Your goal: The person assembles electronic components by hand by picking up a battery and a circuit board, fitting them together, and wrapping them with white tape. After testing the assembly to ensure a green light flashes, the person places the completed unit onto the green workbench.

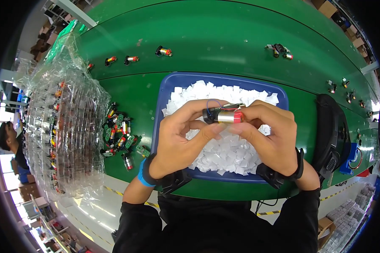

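Over a blue tray (163, 99) full of small white paper squares (223, 154), I hold a small battery assembly (227, 117) in both hands. It has a silver cylinder with a red end, a black part on its left and thin blue and red wires. My left hand (182, 130) pinches the black end between thumb and fingers. The fingertips of my right hand (272, 130) close on the red end. The cylinder lies roughly level, and fingers partly cover both ends.
Left of the tray lies a heap of similar assemblies with green circuit boards (118, 130). Beyond it stands a tall plastic-wrapped stack of clear trays (63, 135). Loose assemblies (164, 51) dot the green table (223, 38). A black bag (331, 135) lies on the right. A person (8, 137) is at far left.
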`<state>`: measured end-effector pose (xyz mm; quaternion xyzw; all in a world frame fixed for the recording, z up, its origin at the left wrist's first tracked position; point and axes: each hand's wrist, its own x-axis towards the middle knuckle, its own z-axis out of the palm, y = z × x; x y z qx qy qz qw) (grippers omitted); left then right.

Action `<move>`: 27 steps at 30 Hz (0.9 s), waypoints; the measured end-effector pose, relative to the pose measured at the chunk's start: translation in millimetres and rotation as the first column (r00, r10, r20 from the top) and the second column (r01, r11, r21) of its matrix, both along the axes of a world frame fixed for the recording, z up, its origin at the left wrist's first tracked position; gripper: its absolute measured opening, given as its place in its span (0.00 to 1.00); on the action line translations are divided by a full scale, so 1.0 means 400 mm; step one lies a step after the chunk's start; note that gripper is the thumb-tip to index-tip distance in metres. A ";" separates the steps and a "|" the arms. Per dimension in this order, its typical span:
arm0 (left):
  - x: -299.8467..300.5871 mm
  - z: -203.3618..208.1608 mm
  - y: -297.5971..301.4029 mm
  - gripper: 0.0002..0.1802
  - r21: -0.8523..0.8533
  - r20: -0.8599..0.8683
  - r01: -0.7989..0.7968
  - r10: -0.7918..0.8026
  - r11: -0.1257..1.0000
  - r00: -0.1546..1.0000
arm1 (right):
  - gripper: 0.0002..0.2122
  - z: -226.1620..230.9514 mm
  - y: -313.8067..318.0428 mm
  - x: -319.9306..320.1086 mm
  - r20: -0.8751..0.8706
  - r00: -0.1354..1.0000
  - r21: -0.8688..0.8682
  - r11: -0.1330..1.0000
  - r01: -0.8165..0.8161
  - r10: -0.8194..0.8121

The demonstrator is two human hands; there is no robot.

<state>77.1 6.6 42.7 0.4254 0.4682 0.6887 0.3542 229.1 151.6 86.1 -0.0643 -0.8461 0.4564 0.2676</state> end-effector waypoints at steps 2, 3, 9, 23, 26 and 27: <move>0.005 -0.002 0.002 0.20 0.015 -0.016 -0.040 0.040 0.999 0.999 | 0.09 -0.002 -0.012 -0.001 0.010 1.000 -0.139 0.990 0.022 -0.021; 0.006 -0.003 0.001 0.20 0.014 -0.017 -0.035 0.035 0.999 0.999 | 0.09 -0.003 -0.019 -0.001 0.023 0.999 -0.275 0.961 0.041 -0.035; 0.023 0.003 -0.001 0.21 0.037 -0.222 -0.190 0.194 0.981 0.956 | 0.07 0.003 -0.023 0.000 0.081 0.997 -0.595 0.801 0.062 -0.016; 0.000 0.048 -0.016 0.17 -0.077 0.207 0.113 -0.095 0.991 0.974 | 0.13 0.010 0.041 -0.019 -0.173 0.982 0.429 0.903 0.008 0.073; -0.013 0.065 -0.024 0.14 -0.183 0.315 0.258 -0.192 0.949 0.929 | 0.18 0.013 0.042 -0.020 -0.196 0.966 0.602 0.798 -0.017 0.168; -0.014 0.063 -0.023 0.14 -0.184 0.317 0.256 -0.189 0.949 0.929 | 0.19 0.015 0.038 -0.019 -0.146 0.978 0.572 0.820 -0.040 0.150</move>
